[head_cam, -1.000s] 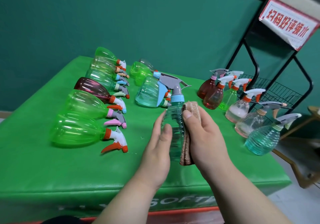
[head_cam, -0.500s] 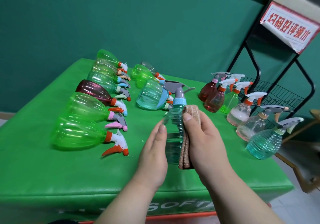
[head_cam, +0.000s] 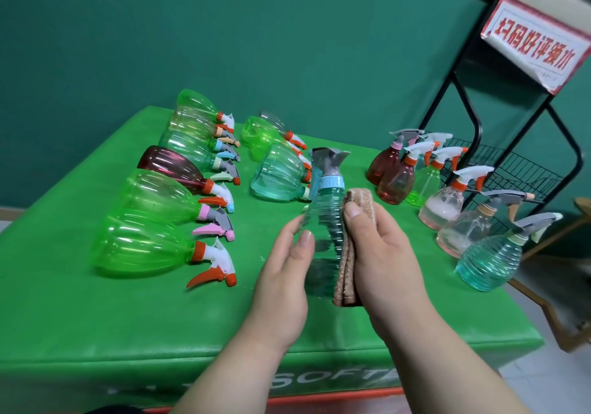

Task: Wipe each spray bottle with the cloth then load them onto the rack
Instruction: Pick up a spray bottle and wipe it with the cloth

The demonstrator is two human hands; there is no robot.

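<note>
Bottle (head_cam: pixel 323 222) in left grip (head_cam: pixel 284 285), cloth (head_cam: pixel 347 269) in right grip (head_cam: pixel 387 254)

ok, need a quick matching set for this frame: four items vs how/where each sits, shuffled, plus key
Items
1. held bottle
2. cloth
3. left dark red bottle
4. rack

States
A. lying on its side on the green mat
B. standing off the mat's right side
C. upright between the left hand and the right hand
D. folded, pressed against the held bottle under the right thumb

Pairs: 1-C, 2-D, 3-A, 4-B
</note>
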